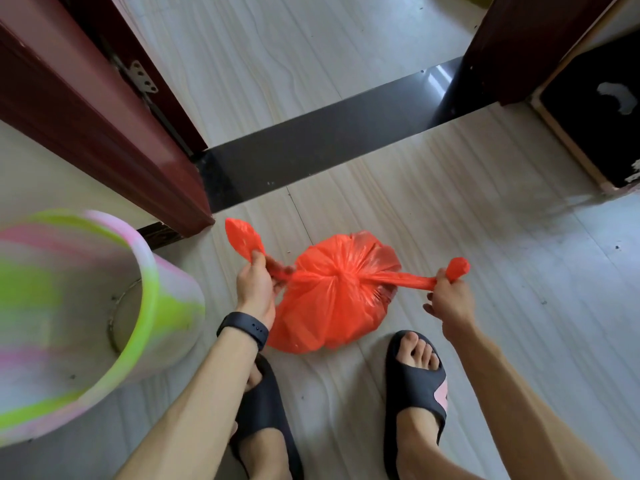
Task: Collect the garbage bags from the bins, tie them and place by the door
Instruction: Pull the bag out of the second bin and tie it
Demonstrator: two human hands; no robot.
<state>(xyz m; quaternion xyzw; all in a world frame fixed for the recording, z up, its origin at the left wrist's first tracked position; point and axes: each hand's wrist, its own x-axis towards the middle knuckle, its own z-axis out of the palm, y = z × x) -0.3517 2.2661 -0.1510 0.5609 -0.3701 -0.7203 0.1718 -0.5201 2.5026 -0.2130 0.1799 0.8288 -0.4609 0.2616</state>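
Gripping bag [332, 299]: left hand [254, 285] clenched round ear [242, 237] at 9 o'clock of knot [341, 273], right hand [448, 299] clenched round ear [415, 280] at 3 o'clock, both ears taut. Bag on floor [485, 271], just ahead of slippers [415, 386]; threshold [329, 140] at 12 o'clock, bin [152, 282] at 9 o'clock.

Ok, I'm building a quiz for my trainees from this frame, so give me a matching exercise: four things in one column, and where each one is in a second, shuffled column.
1. orange plastic garbage bag
2. pink-and-green striped plastic bin
3. black wristband
4. black slide sandal with pink patch

A. on the right foot
B. beside the dark red door frame
C. on the floor, ends pulled apart by the left hand and right hand
D. on the left wrist

Pairs: 1-C, 2-B, 3-D, 4-A.
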